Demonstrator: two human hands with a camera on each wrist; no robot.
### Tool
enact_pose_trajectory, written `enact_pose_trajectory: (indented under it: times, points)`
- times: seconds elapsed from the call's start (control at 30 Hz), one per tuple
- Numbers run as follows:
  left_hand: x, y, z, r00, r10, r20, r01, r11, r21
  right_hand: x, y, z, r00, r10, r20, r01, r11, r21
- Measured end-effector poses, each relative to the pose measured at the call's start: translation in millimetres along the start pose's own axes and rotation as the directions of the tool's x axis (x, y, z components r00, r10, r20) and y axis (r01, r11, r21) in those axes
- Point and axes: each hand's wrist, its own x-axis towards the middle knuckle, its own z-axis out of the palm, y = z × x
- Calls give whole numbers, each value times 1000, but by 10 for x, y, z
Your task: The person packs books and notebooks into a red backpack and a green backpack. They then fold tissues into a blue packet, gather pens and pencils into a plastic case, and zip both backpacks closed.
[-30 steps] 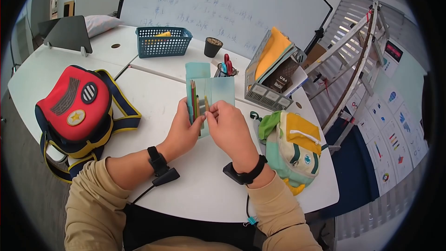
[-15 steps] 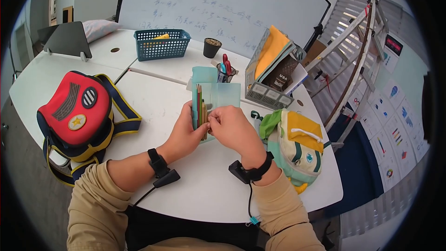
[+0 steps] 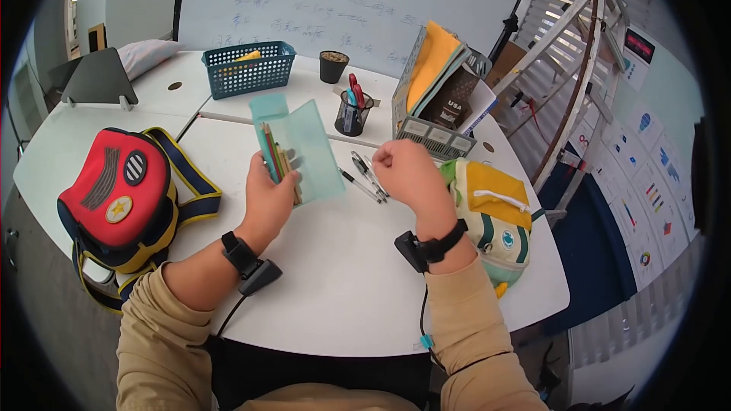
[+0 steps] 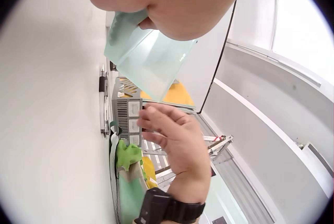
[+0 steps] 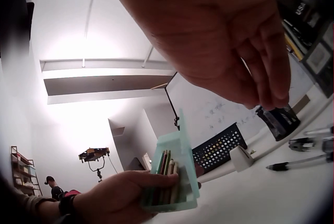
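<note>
My left hand (image 3: 268, 199) holds an open, translucent teal pencil case (image 3: 318, 154), its thumb pressed over the pencils (image 3: 280, 156) inside. Tilted above the table, the case has its lid swung out to the right. My right hand (image 3: 415, 175) hovers apart from it, near some black-and-clear pens (image 3: 361, 186) lying on the white table. Its fingers are loosely bent, with nothing between them in the left wrist view. Seen from the right wrist, the pencils stand side by side in the case, under the left thumb (image 5: 168, 180).
A red backpack (image 3: 122, 186) lies at left, a green-and-yellow backpack (image 3: 495, 213) at right. Behind are a blue basket (image 3: 247, 76), a dark pot (image 3: 333, 68), a mesh pen cup (image 3: 352, 118) holding red scissors, and a grey file box (image 3: 434, 137). A ladder (image 3: 567, 53) stands beyond the table.
The right hand has left the pencil case and moved right, toward the pens. The left hand has shifted left with the case and tilted it. The pens and mesh cup have come into fuller view.
</note>
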Motion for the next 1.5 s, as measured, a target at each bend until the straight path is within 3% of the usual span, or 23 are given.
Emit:
enact_pose_trajectory:
  times: [0.1,0.23,0.53,0.63,0.73,0.77,0.87,0.97,1.07,1.27,1.37,1.5]
  points:
    - [39,-22,-36,998,-51,-38,50,998,-29,64,330,281,992,57,111,-43,992,-122]
    - [43,-20,-40,998,-49,-50,47,998,-41,38,288,359,961,147,235,-106,978,-177]
    - [15,9,-13,998,-48,-31,46,998,-39,24,374,542,984,144,101,-122,973,-198]
    - [19,-80,-48,999,0,-32,1,999,50,-5,-128,183,987,118,-106,-112,992,61]
    - [-26,-79,1,1000,10,-22,-7,991,135,-165,-693,8,979,65,-195,12,929,371]
    - [-66,-19,22,1000,2,-12,0,988,157,-200,-741,73,984,-14,-176,94,884,459]
    - [-125,-12,65,999,9,31,-13,988,156,-368,-974,152,999,-11,30,-2,917,398]
    - [-118,-80,71,995,69,75,-77,990,114,-368,-808,466,991,-129,-40,134,975,177]
    - [-152,-19,116,992,69,107,-69,998,2,-374,-776,536,992,-125,-20,127,989,80]
    - [-159,72,139,988,-19,155,47,982,-181,-397,-832,516,984,-147,-97,162,972,170]
    - [-170,67,143,989,-6,148,43,969,-244,-366,-767,551,948,-293,-128,311,937,157]
    - [-143,65,141,990,-44,134,81,954,-289,-358,-732,566,966,-252,-63,260,945,198]
